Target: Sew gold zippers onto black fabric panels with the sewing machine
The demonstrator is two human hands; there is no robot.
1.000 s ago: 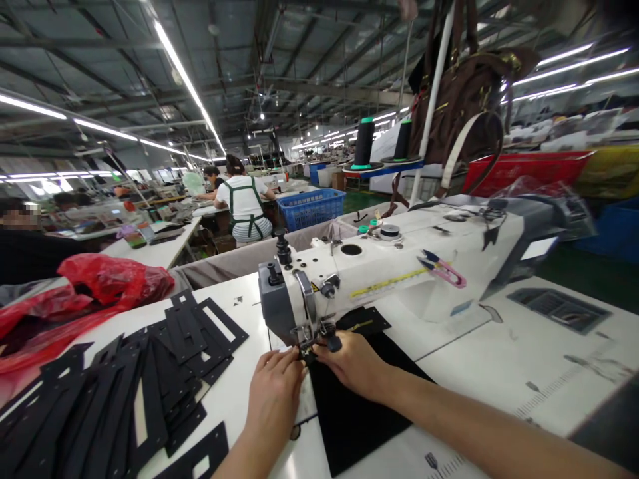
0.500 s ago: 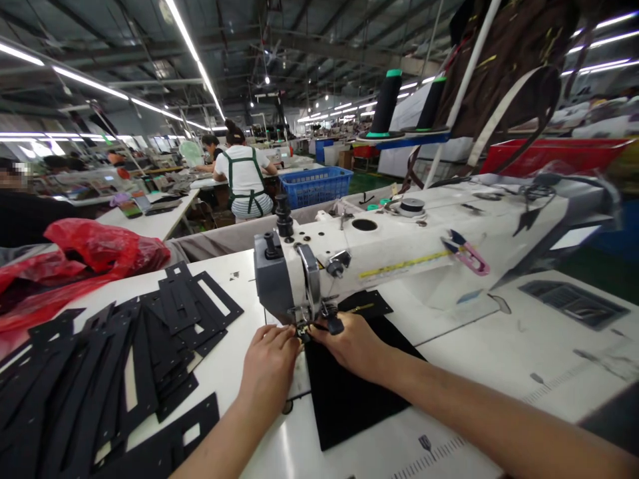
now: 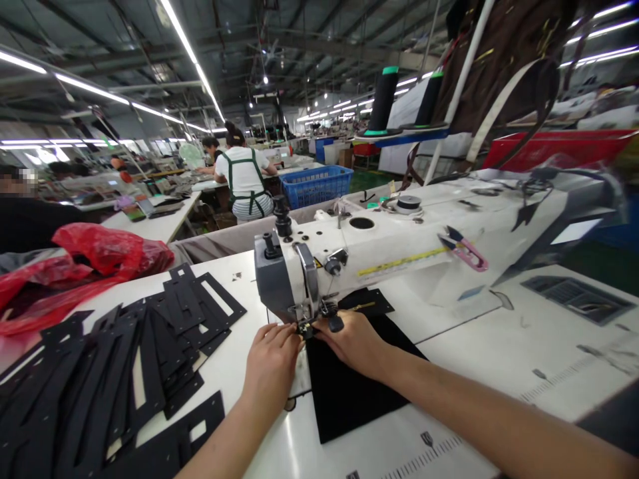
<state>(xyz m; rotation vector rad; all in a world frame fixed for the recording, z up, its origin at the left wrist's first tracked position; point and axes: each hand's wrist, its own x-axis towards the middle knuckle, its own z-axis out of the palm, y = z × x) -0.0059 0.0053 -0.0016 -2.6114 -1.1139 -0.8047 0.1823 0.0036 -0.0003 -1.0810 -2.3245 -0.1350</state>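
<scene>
A black fabric panel (image 3: pixel 349 392) lies flat under the needle area of a white sewing machine (image 3: pixel 399 246). My left hand (image 3: pixel 272 356) is at the left of the presser foot (image 3: pixel 305 328), fingers bent together, fingertips by the panel's top left corner. From the right, my right hand (image 3: pixel 352 342) rests on the panel, its thumb and fingers closed near the foot. What the fingertips of either hand pinch is too small and hidden to make out. Behind the right hand lies another black piece (image 3: pixel 372 301) with a yellow mark.
Many black cut pieces (image 3: pixel 144 352) are spread at the left, beside a red plastic bag (image 3: pixel 100 253). Pink snips (image 3: pixel 469 255) rest on the machine arm. Thread cones (image 3: pixel 383 103) stand above. Beyond are a blue basket (image 3: pixel 317 186) and a person in a green apron (image 3: pixel 244 169).
The black panel has moved up slightly toward the machine. Both hands stay in nearly the same place beside the presser foot. The view has shifted a little.
</scene>
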